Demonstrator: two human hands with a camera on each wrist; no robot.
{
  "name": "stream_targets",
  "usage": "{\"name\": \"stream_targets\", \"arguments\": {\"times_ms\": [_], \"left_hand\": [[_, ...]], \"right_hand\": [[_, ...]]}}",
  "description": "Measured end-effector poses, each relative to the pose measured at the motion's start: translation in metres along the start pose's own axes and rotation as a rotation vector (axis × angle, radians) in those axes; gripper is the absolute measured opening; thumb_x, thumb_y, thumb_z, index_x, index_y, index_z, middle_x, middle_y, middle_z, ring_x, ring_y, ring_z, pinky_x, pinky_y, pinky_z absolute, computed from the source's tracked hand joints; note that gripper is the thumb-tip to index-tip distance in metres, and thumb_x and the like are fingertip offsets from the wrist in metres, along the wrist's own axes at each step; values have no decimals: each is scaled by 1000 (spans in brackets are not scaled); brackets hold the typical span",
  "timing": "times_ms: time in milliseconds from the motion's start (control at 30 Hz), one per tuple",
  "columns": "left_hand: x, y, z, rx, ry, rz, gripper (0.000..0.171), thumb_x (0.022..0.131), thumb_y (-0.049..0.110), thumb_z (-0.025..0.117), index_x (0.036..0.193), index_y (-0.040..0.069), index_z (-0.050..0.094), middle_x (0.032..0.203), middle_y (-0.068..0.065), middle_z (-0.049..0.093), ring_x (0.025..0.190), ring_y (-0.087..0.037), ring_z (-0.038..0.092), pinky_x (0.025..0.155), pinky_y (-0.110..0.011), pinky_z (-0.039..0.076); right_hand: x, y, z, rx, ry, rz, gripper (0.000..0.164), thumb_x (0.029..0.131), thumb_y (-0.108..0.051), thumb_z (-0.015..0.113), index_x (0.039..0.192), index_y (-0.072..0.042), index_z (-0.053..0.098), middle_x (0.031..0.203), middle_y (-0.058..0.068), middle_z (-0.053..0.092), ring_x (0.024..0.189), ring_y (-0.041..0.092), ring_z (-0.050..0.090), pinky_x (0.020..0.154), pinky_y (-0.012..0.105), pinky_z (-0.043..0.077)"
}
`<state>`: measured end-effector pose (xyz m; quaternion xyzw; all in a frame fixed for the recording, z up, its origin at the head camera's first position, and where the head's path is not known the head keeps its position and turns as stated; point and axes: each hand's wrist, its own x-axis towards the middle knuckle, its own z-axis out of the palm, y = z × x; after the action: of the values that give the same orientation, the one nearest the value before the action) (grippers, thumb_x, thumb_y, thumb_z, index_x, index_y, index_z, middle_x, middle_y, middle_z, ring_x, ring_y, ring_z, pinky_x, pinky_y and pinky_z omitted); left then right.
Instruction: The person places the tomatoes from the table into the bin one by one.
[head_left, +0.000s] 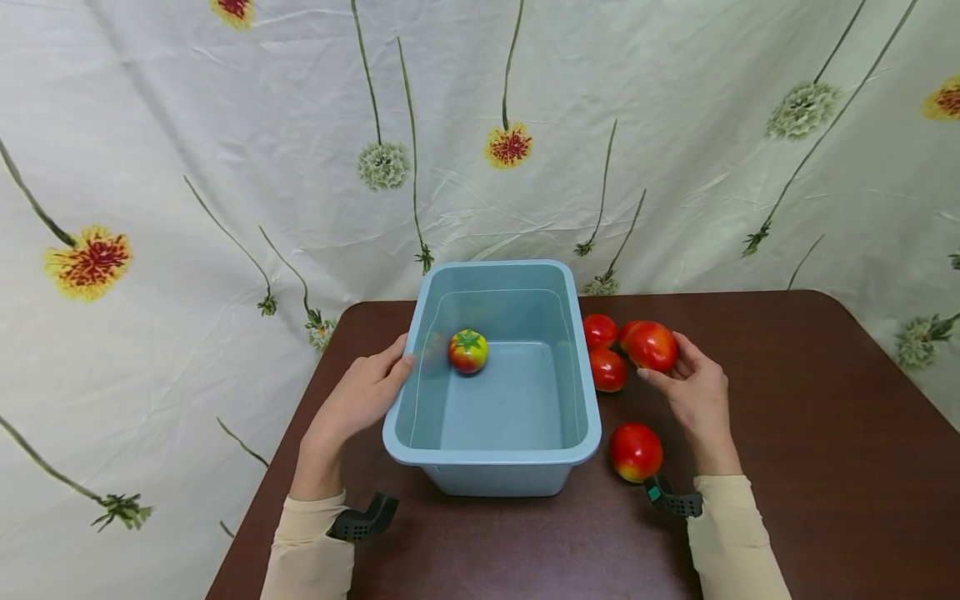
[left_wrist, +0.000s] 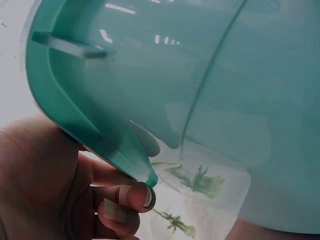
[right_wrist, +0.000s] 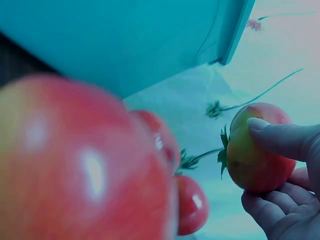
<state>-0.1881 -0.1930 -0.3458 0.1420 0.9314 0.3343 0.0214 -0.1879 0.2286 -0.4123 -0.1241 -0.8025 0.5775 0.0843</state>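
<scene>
A light blue plastic basin [head_left: 491,457] stands on the table, with one red-and-yellow tomato [head_left: 468,352] inside near its left wall. My left hand [head_left: 367,390] grips the basin's left rim; in the left wrist view its curled fingers [left_wrist: 117,212] show beneath the rim. To the right of the basin, my right hand [head_left: 693,387] holds a tomato [head_left: 651,346] between thumb and fingers. The right wrist view shows this tomato [right_wrist: 260,150] with its green leaves facing the basin and the thumb [right_wrist: 282,139] pressed on its side.
Several red tomatoes lie right of the basin: one at the back [head_left: 600,332], one in front of it [head_left: 607,370], another partly hidden behind the held one. A separate tomato [head_left: 636,452] sits nearer, beside the right wrist's black strap. Flowered white cloth [head_left: 465,200] hangs behind the dark brown table [head_left: 825,433].
</scene>
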Motion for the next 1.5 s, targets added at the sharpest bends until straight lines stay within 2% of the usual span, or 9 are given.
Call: {"name": "stream_targets", "arguments": {"times_ms": [333, 1033, 1267, 1500], "left_hand": [[0, -1, 0, -3, 6, 4, 52, 104, 36, 39, 154, 25, 30, 118, -14, 70, 89, -19, 71, 80, -43, 56], [1, -2, 1, 17, 16, 7, 50, 104, 37, 38, 153, 26, 33, 112, -12, 71, 85, -16, 70, 80, -44, 56], [1, -3, 1, 10, 14, 7, 50, 104, 38, 38, 153, 26, 32, 113, -12, 71, 86, -16, 71, 79, -43, 56], [1, -2, 0, 8, 11, -10, 51, 104, 39, 38, 152, 26, 33, 111, -11, 72, 84, -15, 70, 78, -41, 56]], "right_hand": [[-10, -20, 0, -7, 31, -120, 78, 83, -14, 77, 151, -15, 37, 148, 12, 47, 133, 31, 50, 101, 41, 45], [-33, -50, 0, -14, 67, -251, 76, 81, -16, 79, 148, -18, 43, 146, 9, 51, 131, 28, 53, 98, 37, 45], [-43, -60, 3, -18, 75, -313, 75, 81, -17, 79, 147, -15, 44, 144, 8, 53, 129, 28, 55, 95, 30, 47], [-51, -68, 9, 16, 44, -383, 75, 79, -13, 80, 146, -12, 46, 141, 10, 56, 126, 29, 58, 90, 22, 48]]}}
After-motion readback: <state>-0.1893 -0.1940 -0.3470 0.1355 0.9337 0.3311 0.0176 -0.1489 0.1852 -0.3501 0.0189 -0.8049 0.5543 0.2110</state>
